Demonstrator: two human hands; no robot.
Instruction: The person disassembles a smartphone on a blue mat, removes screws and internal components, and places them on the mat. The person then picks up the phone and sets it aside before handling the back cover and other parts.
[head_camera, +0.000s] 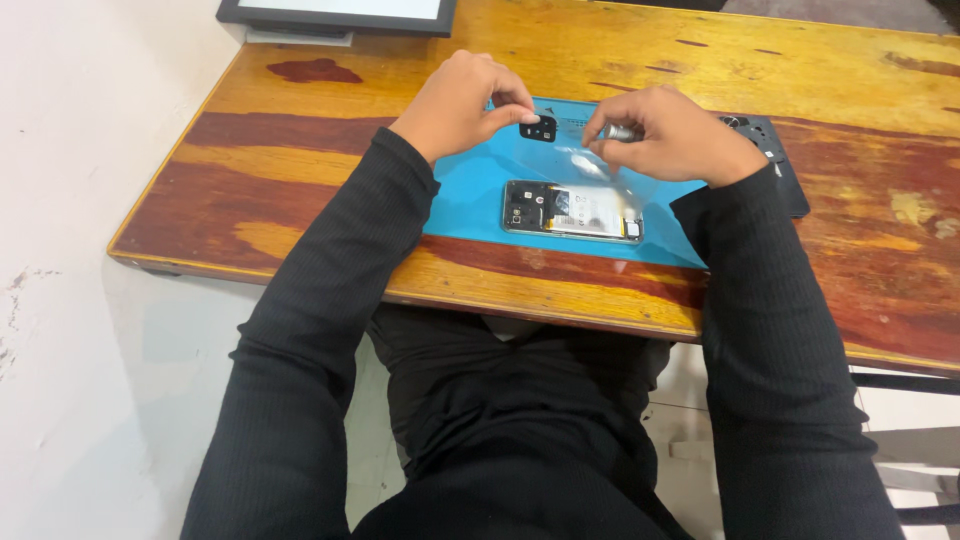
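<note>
Head view, looking down at a worn wooden surface (560, 60). We see two hands in black ribbed sleeves working above a blue mat (470, 200) that lies near the front edge of the surface. The left hand (455, 100) has its grip pressed together on a small black square part (539, 128), pinched at its left edge between thumb and fingertips; the part is held just above the far portion of the mat, its flat face turned up toward the camera, and small light openings show on it. The right hand (680, 135) closes its grip around a slim silvery metal tool (620, 132), whose long axis runs roughly left to right, its visible end pointing left toward the black part; the two stand near each other, but we cannot tell whether they touch. Below both hands, an opened phone (572, 211) rests flat on the mat with its back removed and its inner parts exposed. Its long axis lies left to right, parallel to the front edge of the surface, with the darker camera end at the left. A dark flat tray (775, 150) lies partly behind the right hand, and the edge of a framed screen (340, 15) stands at the far left.
</note>
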